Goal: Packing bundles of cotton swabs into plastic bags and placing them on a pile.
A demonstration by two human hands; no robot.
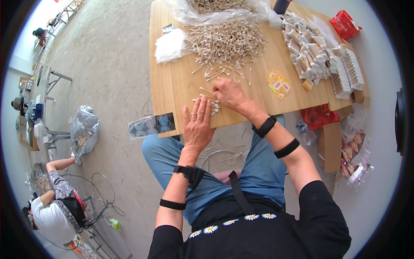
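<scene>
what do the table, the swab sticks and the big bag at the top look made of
Table: looks like light wood or wood-look laminate, matte, with visible grain lines.
Swab sticks: tan stems suggest wood or bamboo, possibly paper; white tips look like cotton.
Big bag: thin clear plastic, glossy and crinkled, with swabs showing through.
The left hand and right hand gather a small bundle.

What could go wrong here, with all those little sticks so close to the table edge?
The small bundle of cotton swabs under the left hand and right hand lies near the table's front edge, so a nudge might roll some off; a few sticks already lie on the floor. The big loose pile could also spread into the yellow packets.
</scene>
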